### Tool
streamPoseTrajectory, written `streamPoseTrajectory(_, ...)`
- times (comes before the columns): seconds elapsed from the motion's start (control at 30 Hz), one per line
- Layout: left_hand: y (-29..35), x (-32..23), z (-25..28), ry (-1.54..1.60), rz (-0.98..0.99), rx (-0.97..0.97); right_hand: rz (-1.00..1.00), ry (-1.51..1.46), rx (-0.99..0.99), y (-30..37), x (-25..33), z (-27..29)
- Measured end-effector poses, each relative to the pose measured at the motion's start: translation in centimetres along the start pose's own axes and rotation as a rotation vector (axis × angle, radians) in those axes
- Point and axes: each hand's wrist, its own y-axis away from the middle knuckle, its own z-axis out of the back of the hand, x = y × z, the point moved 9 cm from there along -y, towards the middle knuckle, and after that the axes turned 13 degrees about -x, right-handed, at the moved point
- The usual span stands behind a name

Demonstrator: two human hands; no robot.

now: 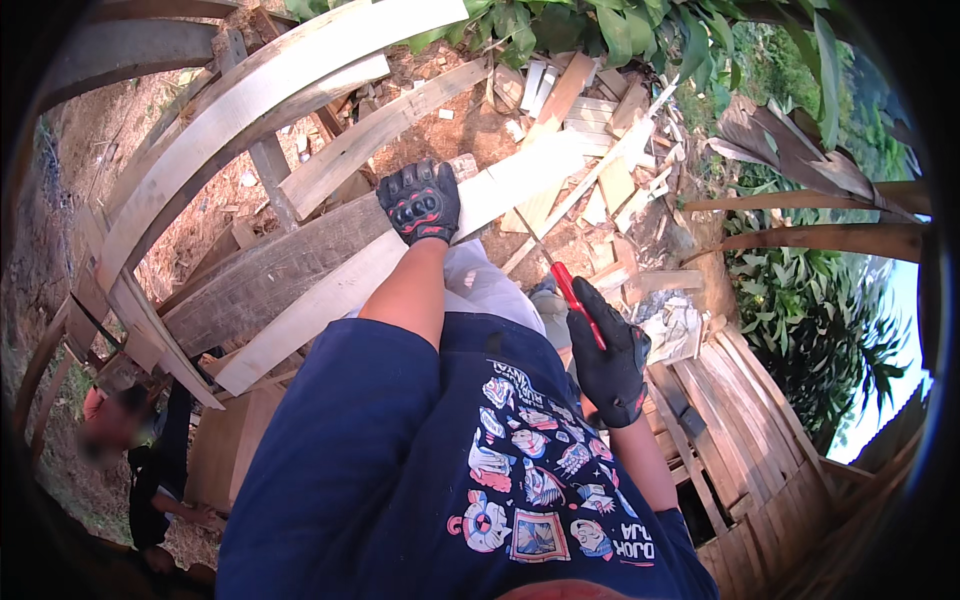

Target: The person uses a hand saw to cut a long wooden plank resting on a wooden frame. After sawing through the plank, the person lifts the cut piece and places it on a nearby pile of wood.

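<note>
My left hand, in a black glove with red knuckle pads, presses down on a long pale wooden plank that lies across a weathered grey board. My right hand, also in a black glove, grips a tool with a red handle and a thin metal shaft pointing up and to the left. The tool's tip is near the pale plank's edge. My dark blue printed shirt fills the lower middle of the view.
Curved wooden planks form a frame at the upper left. Scrap boards and offcuts litter the bare earth ahead. A plank wall runs at the lower right, with green foliage beyond. Another person crouches at the lower left.
</note>
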Motion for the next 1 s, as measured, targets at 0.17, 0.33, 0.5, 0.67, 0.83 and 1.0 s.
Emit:
streamPoseTrajectory(0.17,-0.2,-0.2,0.3,0.003,0.009,0.065,0.155,-0.074,-0.015,-2.2,-0.5,-5.8)
streamPoseTrajectory(0.33,0.0,0.3,-0.1,-0.008,0.029,0.01,0.308,0.069,-0.008,-5.7,1.5,-7.8)
streamPoseTrajectory(0.5,-0.1,0.0,0.3,-0.011,0.024,0.008,0.294,-0.073,-0.108,-9.7,0.2,-11.5)
streamPoseTrajectory(0.67,0.2,0.1,-0.4,-0.033,0.005,0.02,0.219,0.074,0.01,-16.4,-2.9,-19.8)
streamPoseTrajectory(0.83,0.0,0.1,0.1,-0.001,-0.004,0.0,0.306,-0.099,-0.054,-14.7,-2.2,-18.3)
streamPoseTrajectory(1.0,0.0,0.2,0.3,-0.004,0.007,0.02,0.329,-0.11,-0.015,-11.4,-3.5,-16.3)
